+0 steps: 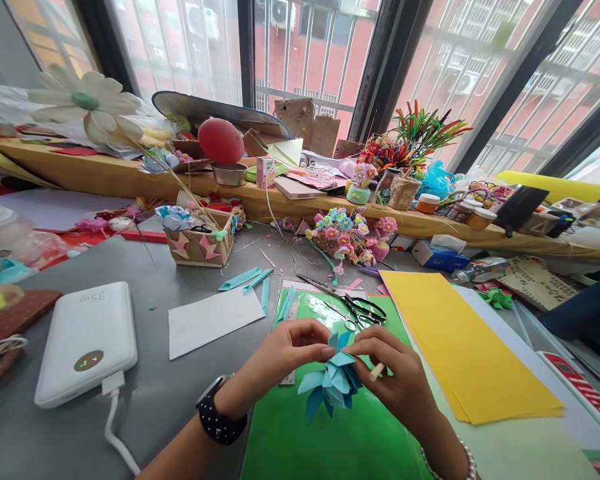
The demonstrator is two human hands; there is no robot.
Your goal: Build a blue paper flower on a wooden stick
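Note:
A folded blue paper flower (336,381) with several pointed petals is held between my two hands, above a green sheet (300,440). My left hand (303,343) pinches an upper petal of it between thumb and fingers. My right hand (393,367) grips the flower's upper right side, and a short pale wooden stick (377,372) pokes out between its fingers. Just beyond the hands lie black-handled scissors (364,308) and a smaller silver pair (349,322). Folded light-blue paper strips (241,279) rest behind my left hand.
A white paper sheet (215,321) and a white power bank (93,340) with a cable lie left. Yellow paper (473,353) lies right. Behind stand a cardboard basket (200,247) and small crocheted-looking flowers (343,230), below a crowded ledge (145,190) under the windows.

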